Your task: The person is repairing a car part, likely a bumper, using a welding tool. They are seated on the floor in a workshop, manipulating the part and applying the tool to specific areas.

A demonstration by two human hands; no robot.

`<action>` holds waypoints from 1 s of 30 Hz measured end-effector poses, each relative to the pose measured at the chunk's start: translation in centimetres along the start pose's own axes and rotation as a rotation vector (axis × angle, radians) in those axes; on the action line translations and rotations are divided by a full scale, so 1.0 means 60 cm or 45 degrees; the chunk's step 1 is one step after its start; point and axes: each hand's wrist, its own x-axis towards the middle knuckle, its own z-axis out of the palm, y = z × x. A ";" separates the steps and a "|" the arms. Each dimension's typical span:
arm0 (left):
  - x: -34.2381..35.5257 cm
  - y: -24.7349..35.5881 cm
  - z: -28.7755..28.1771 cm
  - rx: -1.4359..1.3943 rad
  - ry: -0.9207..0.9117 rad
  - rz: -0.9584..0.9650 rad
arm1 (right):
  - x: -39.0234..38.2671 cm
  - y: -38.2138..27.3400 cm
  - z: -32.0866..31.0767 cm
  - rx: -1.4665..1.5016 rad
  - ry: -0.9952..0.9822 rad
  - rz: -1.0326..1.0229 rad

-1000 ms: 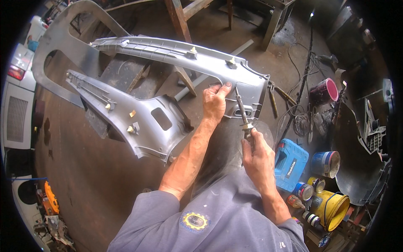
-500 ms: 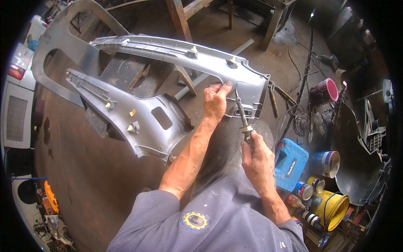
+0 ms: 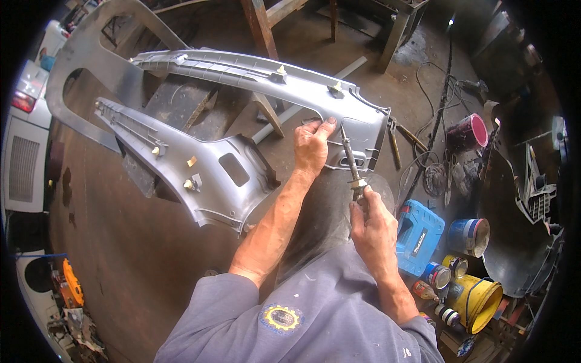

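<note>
over my remote head feed, the silver panel (image 3: 305,88) runs from upper left to right of centre, its near edge pinched by the left hand (image 3: 310,148). lower, the right hand (image 3: 373,224) grips a rod-shaped tool (image 3: 350,156) pointing up-left onto the panel's wide end; tip contact i can't tell.

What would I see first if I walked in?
Probably the long silvery panel across the upper middle, held by the left hand while the right hand points a slim metal tool at it. A second silvery panel sits below left, and a boxy blue case stands out at lower right.
</note>
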 end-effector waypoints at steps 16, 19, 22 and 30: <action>0.003 -0.011 0.000 -0.011 -0.008 0.017 | -0.001 0.004 0.004 -0.027 0.008 -0.028; 0.003 -0.006 0.000 0.046 0.019 0.039 | 0.006 0.002 0.003 -0.026 0.005 -0.014; 0.002 -0.004 -0.001 0.037 0.005 0.002 | 0.001 0.002 0.003 -0.032 -0.004 -0.014; 0.003 -0.011 0.002 -0.013 0.014 0.036 | 0.011 -0.005 0.000 -0.011 -0.017 0.046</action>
